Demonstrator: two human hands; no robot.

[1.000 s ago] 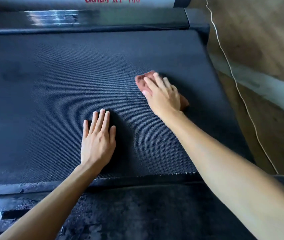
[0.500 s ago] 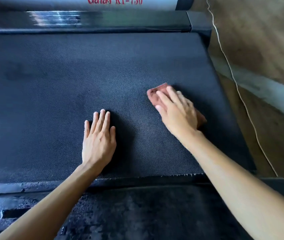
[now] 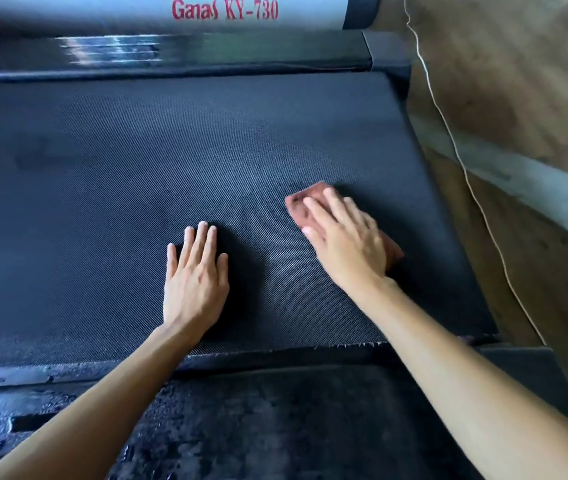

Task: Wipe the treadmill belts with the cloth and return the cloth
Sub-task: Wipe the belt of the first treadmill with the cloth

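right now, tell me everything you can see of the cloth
The cloth is a small reddish-brown rag that looks soft and bunched rather than spread flat. It lies on the dark woven treadmill belt, right of centre. The right hand presses down on it with straight fingers and covers most of it. Only its far left corner and a strip at the hand's right edge show. The left hand rests flat on the belt, apart from it.

Belt (image 3: 137, 202): black-grey, fine diag. weave pattern over whole surface. Cloth (image 3: 301, 206), nr belt's right edge: reddish-pink, plain. Housing (image 3: 102, 8) at belt's far edge: light grey w/ red lettering (image 3: 225, 10). Cord (image 3: 448, 140): white. Floor (image 3: 518, 81): mottled brown.
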